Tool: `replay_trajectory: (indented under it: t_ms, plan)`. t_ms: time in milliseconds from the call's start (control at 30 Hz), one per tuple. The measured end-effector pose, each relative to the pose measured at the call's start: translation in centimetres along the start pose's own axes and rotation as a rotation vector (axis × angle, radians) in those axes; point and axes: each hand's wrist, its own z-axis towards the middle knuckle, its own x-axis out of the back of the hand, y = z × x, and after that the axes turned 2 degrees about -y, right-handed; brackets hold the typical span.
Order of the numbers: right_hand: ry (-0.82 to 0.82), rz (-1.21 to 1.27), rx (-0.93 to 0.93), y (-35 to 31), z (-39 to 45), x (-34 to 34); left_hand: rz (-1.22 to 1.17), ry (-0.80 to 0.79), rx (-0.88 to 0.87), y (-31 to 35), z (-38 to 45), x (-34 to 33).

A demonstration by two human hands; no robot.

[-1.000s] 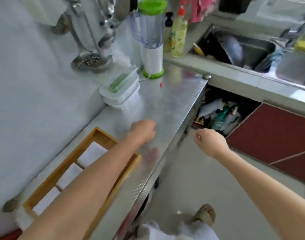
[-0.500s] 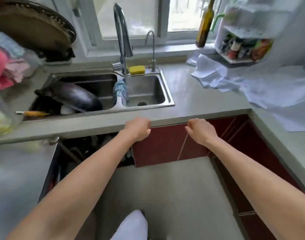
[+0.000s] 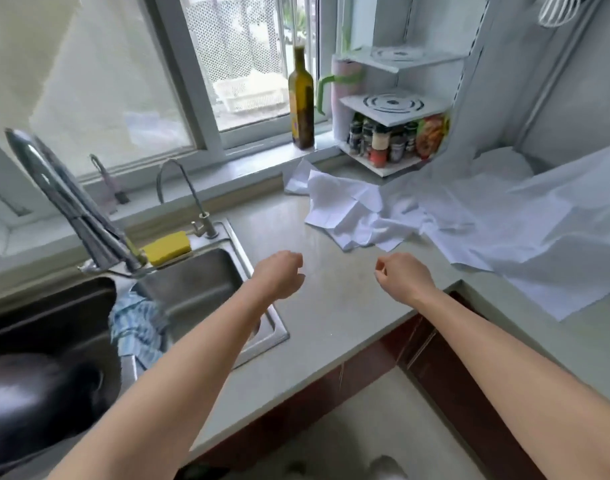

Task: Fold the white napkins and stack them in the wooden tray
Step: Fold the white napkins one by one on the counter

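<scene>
A heap of unfolded white napkins [image 3: 355, 216] lies crumpled on the grey counter [image 3: 334, 306] in the corner, with wider white sheets [image 3: 525, 233] spreading to the right. My left hand [image 3: 279, 273] hovers over the counter beside the sink, fingers loosely curled, holding nothing. My right hand [image 3: 404, 275] hovers just in front of the napkin heap, also loosely curled and holding nothing. Neither hand touches a napkin. The wooden tray is out of view.
A steel sink [image 3: 199, 292] with a faucet [image 3: 71, 206] and a yellow sponge [image 3: 166, 247] is on the left; a blue striped cloth [image 3: 137, 327] hangs over its divider. An oil bottle [image 3: 301, 98] and a spice rack [image 3: 393, 136] stand behind the napkins. Red cabinet doors [image 3: 445, 386] are below.
The view has swung right, from the steel counter with the wooden tray, past the sink, to the corner with the napkins. Both hands stayed empty and now hover over the grey counter.
</scene>
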Motion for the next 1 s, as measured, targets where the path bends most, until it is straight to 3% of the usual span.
replay_trajectory:
  t_ms: [200,367,567,867,1000]
  plan:
    - [-0.042,0.015,0.023,2.6,10.6,-0.1,-0.032,-0.057,0.020,0.6,9.1,-0.7]
    - [-0.191,0.014,0.158,4.5,20.2,-1.9,-0.101,-0.111,0.084,1.6,16.6,-1.1]
    - [-0.334,-0.072,0.335,4.5,25.9,-5.6,-0.146,-0.151,0.148,3.5,21.8,-2.2]
    - [-0.179,-0.330,0.585,3.5,27.6,-8.2,-0.208,-0.204,0.292,1.6,21.9,-3.4]
    - [-0.168,-0.231,0.635,4.2,28.2,-6.8,-0.159,-0.186,0.268,1.3,21.6,-3.3]
